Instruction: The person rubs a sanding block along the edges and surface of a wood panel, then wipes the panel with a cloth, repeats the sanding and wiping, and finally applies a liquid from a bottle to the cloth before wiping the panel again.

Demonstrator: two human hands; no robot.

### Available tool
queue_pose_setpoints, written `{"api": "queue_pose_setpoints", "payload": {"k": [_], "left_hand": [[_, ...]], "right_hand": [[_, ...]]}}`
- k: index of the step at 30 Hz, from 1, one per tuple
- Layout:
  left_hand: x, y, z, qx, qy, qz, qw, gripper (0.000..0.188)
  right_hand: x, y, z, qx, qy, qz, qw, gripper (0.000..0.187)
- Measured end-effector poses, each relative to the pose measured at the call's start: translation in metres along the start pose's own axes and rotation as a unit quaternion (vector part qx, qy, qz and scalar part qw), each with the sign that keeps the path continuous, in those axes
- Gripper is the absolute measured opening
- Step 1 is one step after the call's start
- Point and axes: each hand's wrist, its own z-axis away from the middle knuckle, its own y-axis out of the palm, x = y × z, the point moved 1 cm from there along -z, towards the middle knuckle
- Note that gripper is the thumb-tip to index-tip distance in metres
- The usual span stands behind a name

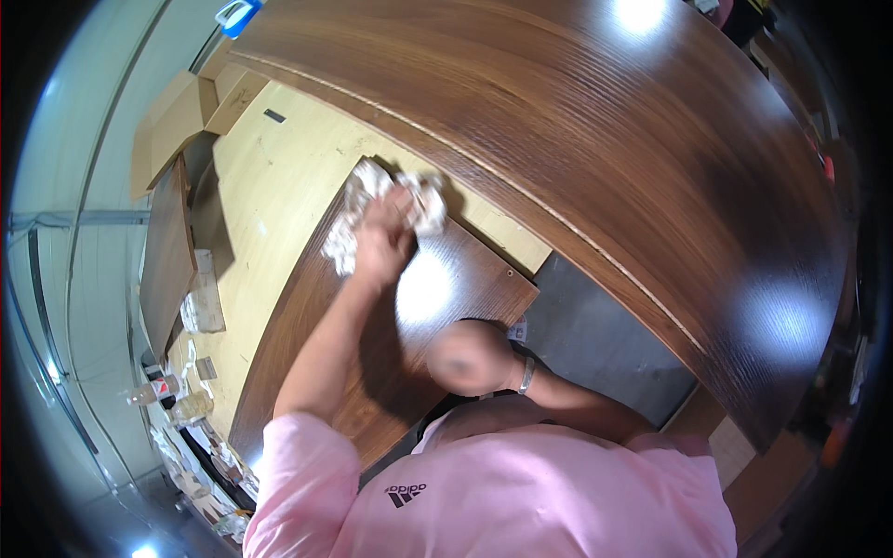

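Note:
A crumpled white cloth (426, 203) lies on the far end of a dark brown wood-grain board (465, 270). My left hand (383, 244) is closed over it, pressing it against the board's surface; motion smears the fingers. Close to my body, my right hand (470, 358) is at the board's near right part, a band round its wrist. It is a blurred rounded shape, so I cannot make out its fingers or anything in them. The board rests on a pale wooden worktop (270, 177).
A large dark wood-grain panel (577, 121) spans the far and right side, its edge above the worktop. Cardboard (172, 126) and another brown board (167, 256) stand at the left. Clear bottles (153, 391) and scraps crowd the left edge. A grey surface (600, 316) shows between the panels.

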Motion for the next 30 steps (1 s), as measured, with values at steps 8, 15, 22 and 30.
{"api": "queue_pose_setpoints", "payload": {"k": [8, 15, 22, 30], "left_hand": [[-0.028, 0.018, 0.008, -0.027, -0.057, -0.002, 0.998, 0.054], [0.048, -0.011, -0.039, -0.105, -0.175, -0.032, 0.978, 0.04], [0.062, -0.016, 0.017, -0.073, -0.184, -0.137, 0.97, 0.051], [0.095, -0.057, 0.139, -0.137, -0.3, -0.185, 0.926, 0.045]], "right_hand": [[-0.003, 0.001, -0.001, -0.011, 0.007, 0.002, 1.0, 0.011], [0.003, 0.005, -0.005, 0.005, 0.0, 0.004, 1.0, 0.011], [0.003, 0.004, -0.002, -0.021, -0.009, 0.013, 1.0, 0.012], [0.0, 0.005, -0.002, -0.022, 0.001, 0.026, 0.999, 0.011]]}}
